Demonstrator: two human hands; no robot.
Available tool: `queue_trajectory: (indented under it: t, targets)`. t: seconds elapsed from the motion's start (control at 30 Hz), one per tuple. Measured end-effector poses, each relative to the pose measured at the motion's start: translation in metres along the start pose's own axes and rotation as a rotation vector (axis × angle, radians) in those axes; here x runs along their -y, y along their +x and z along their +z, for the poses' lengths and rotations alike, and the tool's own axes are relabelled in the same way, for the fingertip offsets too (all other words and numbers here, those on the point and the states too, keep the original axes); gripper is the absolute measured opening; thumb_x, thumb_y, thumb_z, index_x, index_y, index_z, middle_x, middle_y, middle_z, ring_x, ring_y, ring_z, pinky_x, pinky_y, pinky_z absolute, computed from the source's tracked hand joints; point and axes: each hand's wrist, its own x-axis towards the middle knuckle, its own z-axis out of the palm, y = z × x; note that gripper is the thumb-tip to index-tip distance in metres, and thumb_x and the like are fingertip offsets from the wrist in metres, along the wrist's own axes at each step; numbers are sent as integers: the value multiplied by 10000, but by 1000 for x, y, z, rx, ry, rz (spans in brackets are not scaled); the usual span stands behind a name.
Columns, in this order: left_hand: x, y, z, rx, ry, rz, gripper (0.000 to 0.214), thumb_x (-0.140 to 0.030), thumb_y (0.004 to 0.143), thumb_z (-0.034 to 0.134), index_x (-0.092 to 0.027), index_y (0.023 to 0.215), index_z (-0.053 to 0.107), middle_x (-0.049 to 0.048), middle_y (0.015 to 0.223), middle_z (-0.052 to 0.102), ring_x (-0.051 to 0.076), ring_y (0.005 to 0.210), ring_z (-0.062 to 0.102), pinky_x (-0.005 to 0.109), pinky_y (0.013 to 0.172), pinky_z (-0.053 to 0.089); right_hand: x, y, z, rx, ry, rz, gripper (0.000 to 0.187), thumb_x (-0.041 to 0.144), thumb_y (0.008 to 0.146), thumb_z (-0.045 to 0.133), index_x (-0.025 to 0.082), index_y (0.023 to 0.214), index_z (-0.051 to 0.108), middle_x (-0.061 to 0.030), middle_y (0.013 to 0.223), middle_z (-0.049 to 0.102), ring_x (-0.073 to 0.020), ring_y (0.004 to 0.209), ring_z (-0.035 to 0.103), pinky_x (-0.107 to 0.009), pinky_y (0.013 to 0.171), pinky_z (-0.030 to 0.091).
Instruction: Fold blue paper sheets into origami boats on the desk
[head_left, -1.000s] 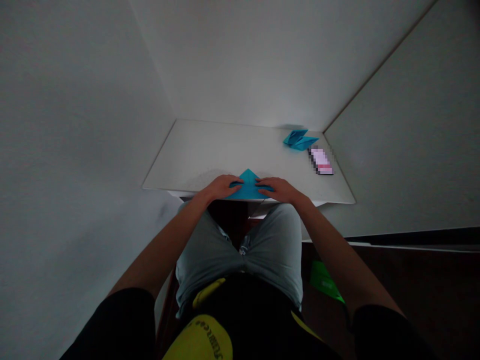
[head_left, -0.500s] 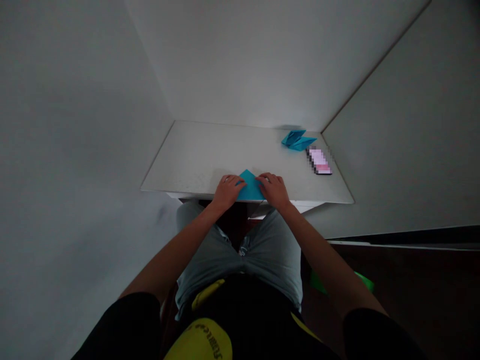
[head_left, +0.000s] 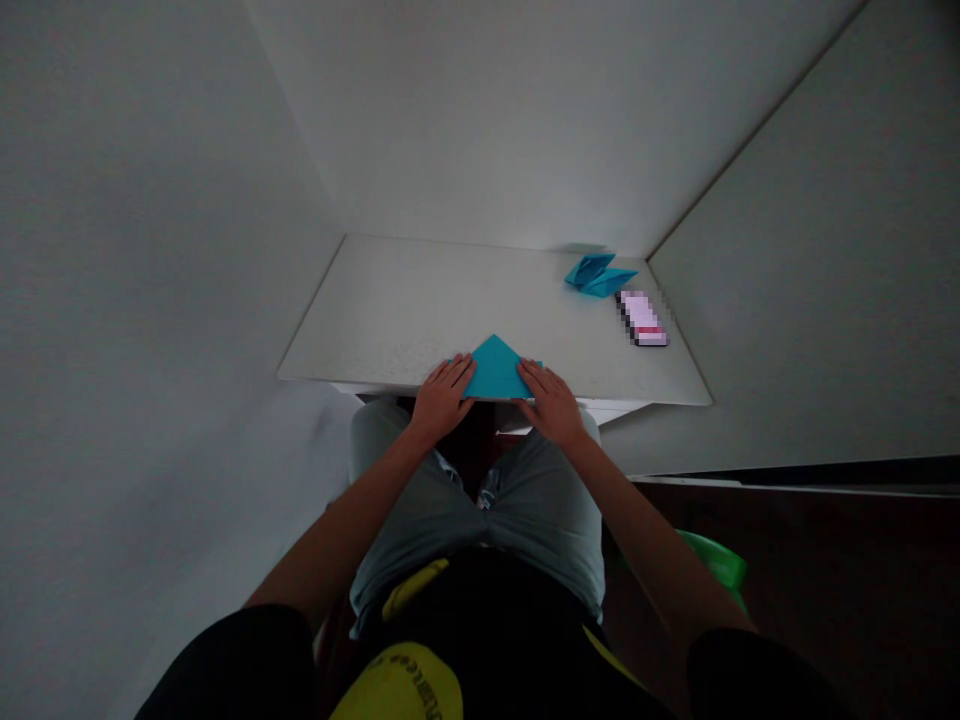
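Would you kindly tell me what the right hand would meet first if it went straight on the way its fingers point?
The right hand would probably first slide across the blue paper partly beneath it, then the white tabletop toward the back wall, though depth is unclear.

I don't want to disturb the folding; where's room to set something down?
The widest bare patch of table lies between its left edge, the back wall and the left hand. A smaller one separates the right hand from the phone. It is crowded at back right, by the folded blue model, and around the blue paper.
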Motion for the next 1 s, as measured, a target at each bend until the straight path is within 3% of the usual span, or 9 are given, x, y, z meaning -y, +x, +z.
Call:
queue_trajectory:
  t: [0.17, 0.3, 0.37, 0.47, 0.63, 0.73, 0.87, 0.93, 1.0]
  targets:
    - [8, -7, -6, 18, -94, 0, 550, -109, 984, 542, -221, 1514, 636, 77, 1610, 604, 248, 1529, 540, 502, 1337, 364, -5, -6, -12, 12, 84, 43, 513, 234, 1008, 595, 269, 1518, 632, -95, 1575, 638, -324, 1435, 605, -571, 1189, 461]
    - [16, 5, -23, -5, -263, -96, 273, -256, 1034, 607, -250, 1235, 791, 72, 1305, 798, 266, 1255, 732, 470, 1164, 533, -9, 9, -38, 29, 232, 144, 249, 343, 1051, 600, 270, 1170, 807, -87, 1170, 827, -308, 1091, 752, -490, 990, 548]
    - [18, 18, -34, -49, -394, -173, 237, -384, 1038, 642, -245, 1139, 805, 63, 1148, 828, 247, 1050, 771, 400, 993, 595, -12, 20, -52, 6, 355, 206, 270, 432, 1059, 607, 257, 1106, 806, -73, 1062, 828, -278, 976, 753, -421, 889, 562]
    - [23, 40, -48, -113, -542, -251, 297, -486, 1007, 670, -226, 1101, 779, 30, 960, 798, 196, 816, 713, 316, 771, 560, -19, 38, -66, -35, 493, 302, 332, 534, 1025, 643, 242, 1103, 780, -44, 987, 802, -232, 853, 714, -351, 769, 536]
    - [33, 62, -46, -63, -439, -314, 274, -477, 962, 698, -207, 1005, 718, 14, 817, 717, 191, 733, 645, 316, 719, 491, -36, 55, -51, 29, 406, 400, 343, 558, 965, 667, 222, 982, 729, -3, 737, 666, -206, 691, 611, -337, 685, 472]
    - [34, 63, -34, 1, -275, -345, 301, -420, 933, 746, -217, 1153, 714, 38, 888, 749, 228, 807, 689, 352, 802, 523, -42, 57, -32, 36, 252, 386, 308, 507, 937, 689, 209, 1005, 725, -57, 832, 691, -257, 785, 645, -388, 767, 515]
    - [31, 55, -23, -133, -112, -303, 551, -368, 915, 780, -176, 1406, 620, 167, 1353, 711, 324, 1197, 688, 461, 1047, 533, -40, 51, -20, -129, 137, 294, 487, 434, 956, 693, 168, 1362, 666, -191, 1265, 700, -357, 1111, 663, -506, 983, 549]
    - [30, 49, -20, -133, -97, -210, 504, -361, 971, 717, -177, 1428, 615, 181, 1467, 658, 337, 1348, 628, 495, 1142, 502, -38, 46, -21, -112, 117, 178, 472, 390, 1020, 628, 204, 1454, 630, -181, 1422, 666, -362, 1257, 633, -533, 1078, 524]
    - [32, 41, -19, -57, -118, -96, 389, -336, 1037, 619, -203, 1402, 650, 152, 1474, 676, 308, 1418, 603, 495, 1208, 471, -36, 41, -24, -10, 99, 48, 384, 342, 1078, 543, 271, 1435, 668, -118, 1486, 675, -334, 1340, 625, -536, 1125, 505]
